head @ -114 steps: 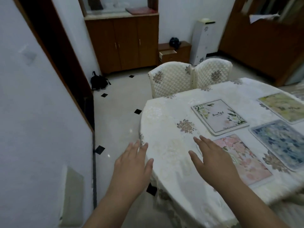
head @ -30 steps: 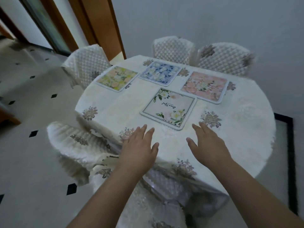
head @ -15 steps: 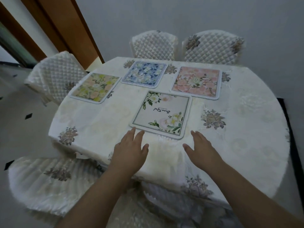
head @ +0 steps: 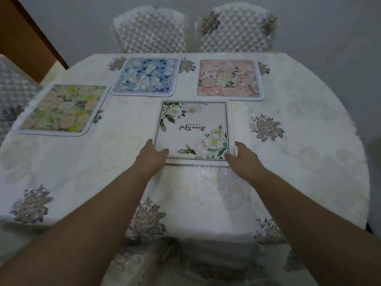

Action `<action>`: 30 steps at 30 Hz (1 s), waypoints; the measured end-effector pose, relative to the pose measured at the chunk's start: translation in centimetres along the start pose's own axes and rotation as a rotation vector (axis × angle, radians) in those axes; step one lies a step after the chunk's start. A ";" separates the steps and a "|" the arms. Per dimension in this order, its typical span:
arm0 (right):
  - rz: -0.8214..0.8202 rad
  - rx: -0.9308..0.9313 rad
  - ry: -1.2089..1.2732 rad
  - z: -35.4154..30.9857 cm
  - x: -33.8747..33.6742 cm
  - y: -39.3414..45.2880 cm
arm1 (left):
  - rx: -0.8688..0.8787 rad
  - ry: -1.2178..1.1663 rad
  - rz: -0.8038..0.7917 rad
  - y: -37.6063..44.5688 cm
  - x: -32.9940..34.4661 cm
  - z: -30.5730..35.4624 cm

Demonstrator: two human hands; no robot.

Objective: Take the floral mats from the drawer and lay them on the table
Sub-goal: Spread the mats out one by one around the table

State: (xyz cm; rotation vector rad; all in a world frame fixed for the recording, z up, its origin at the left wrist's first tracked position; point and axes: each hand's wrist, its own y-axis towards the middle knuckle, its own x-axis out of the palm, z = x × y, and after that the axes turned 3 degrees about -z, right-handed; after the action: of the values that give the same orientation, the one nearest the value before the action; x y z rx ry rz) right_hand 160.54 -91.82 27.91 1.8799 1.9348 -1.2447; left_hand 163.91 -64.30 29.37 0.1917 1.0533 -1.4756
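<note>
Both your hands grip the white mat (head: 192, 131): left hand (head: 153, 155) at its near-left corner, right hand (head: 243, 156) at near-right | pink mat (head: 227, 79), blue mat (head: 146, 77), yellow-green mat (head: 61, 109) lie flat beyond on the bench (head: 309, 162)

We see a plain grey wall (head: 82, 17) behind two quilted white chairs (head: 151, 29) — a brown door frame (head: 31, 34) at left, light dim and even.

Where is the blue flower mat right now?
The blue mat lies flat at the table's far side, left of the pink mat, just in front of a quilted chair.
</note>
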 end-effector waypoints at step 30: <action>0.410 0.070 0.133 7.9 -5.8 -9.7 | 0.235 -0.624 -0.084 -8.3 6.1 0.7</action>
State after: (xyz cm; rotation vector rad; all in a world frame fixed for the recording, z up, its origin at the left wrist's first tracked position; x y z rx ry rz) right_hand 149.75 -99.85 30.77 2.2946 1.4651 -1.0947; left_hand 155.67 -70.48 29.70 -0.1477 0.3886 -1.5862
